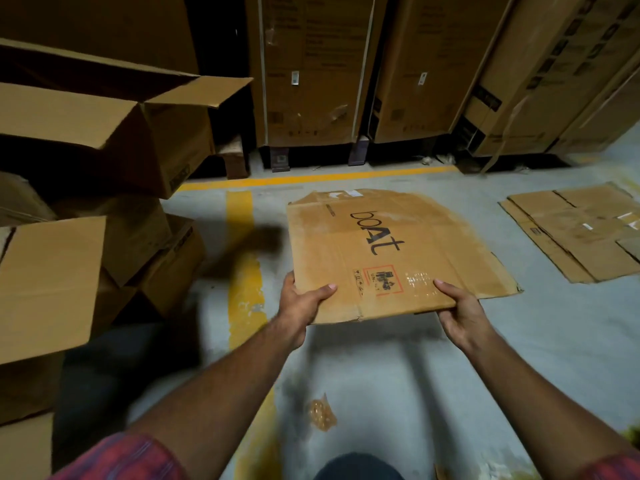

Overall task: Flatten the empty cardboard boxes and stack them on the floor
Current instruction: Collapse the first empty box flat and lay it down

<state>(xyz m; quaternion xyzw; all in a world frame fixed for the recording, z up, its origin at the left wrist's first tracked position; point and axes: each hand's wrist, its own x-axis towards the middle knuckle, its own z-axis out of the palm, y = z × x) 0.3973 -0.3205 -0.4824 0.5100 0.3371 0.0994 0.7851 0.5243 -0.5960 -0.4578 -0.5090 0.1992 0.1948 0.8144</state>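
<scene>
Grey warehouse floor [554, 341] with yellow lines. At the centre I hold a flattened box [381, 244]. My left hand [301, 303] and right hand [460, 313] grip its lifted near edge, fingers pinching, thumbs on top. More flattened cardboard [581, 230] lies on the right.

Flattened box [388, 233] in left hand [300, 303], right hand [462, 315]
</scene>
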